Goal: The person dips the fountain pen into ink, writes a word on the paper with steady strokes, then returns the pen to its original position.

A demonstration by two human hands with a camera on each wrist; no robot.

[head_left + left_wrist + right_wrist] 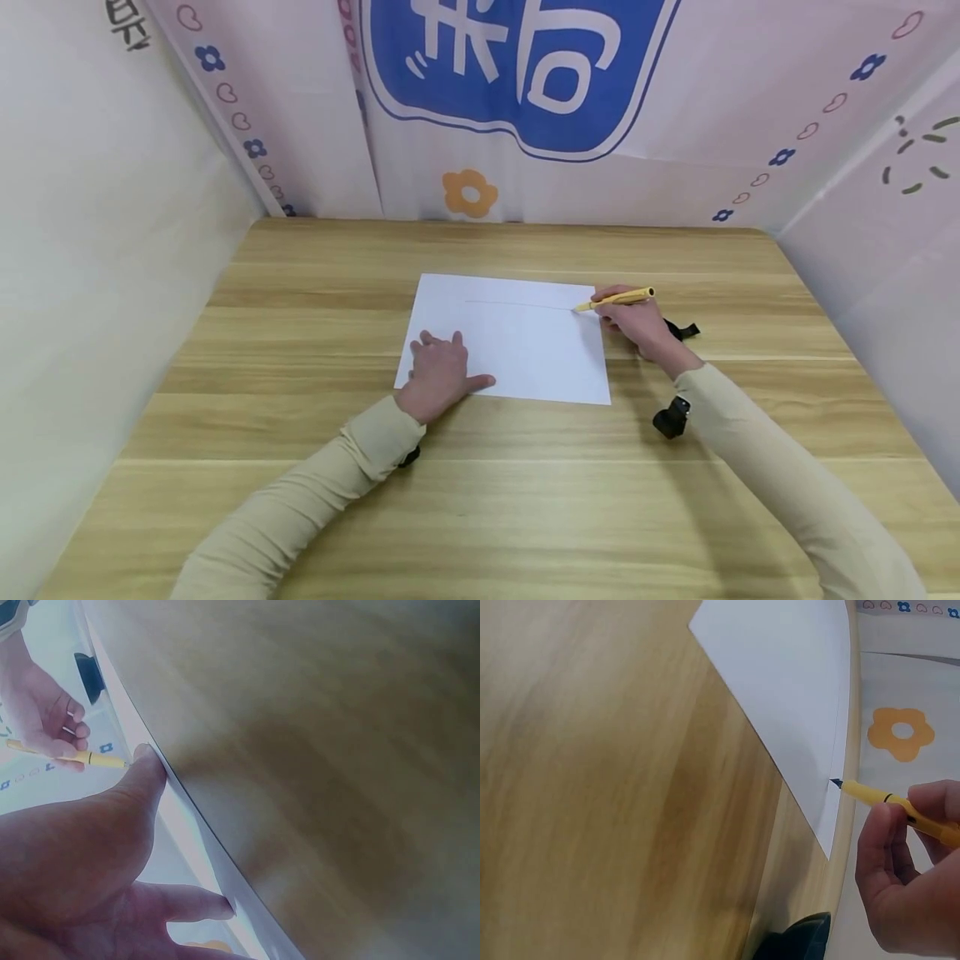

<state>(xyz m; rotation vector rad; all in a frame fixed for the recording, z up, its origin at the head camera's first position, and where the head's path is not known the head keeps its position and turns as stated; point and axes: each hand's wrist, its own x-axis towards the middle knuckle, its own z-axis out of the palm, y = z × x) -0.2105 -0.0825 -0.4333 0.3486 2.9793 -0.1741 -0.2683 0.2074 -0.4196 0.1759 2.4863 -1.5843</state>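
Observation:
A white sheet of paper (517,350) lies on the wooden table, with one thin, nearly level line (517,303) drawn across its upper part. My right hand (636,323) pinches a yellow fountain pen (618,298) between thumb and fingers at the sheet's right edge. In the right wrist view the pen's dark nib (836,782) is at the paper, close to its corner. My left hand (437,375) rests spread on the sheet's lower left, thumb out along the near edge. The left wrist view shows its thumb (146,769) and fingers against the paper.
The wooden table (487,500) extends around the sheet on every side. Behind it stands a printed backdrop with an orange flower (470,193) and a blue sign. Pale walls flank both sides. A black strap with a small device (671,417) hangs at the right wrist.

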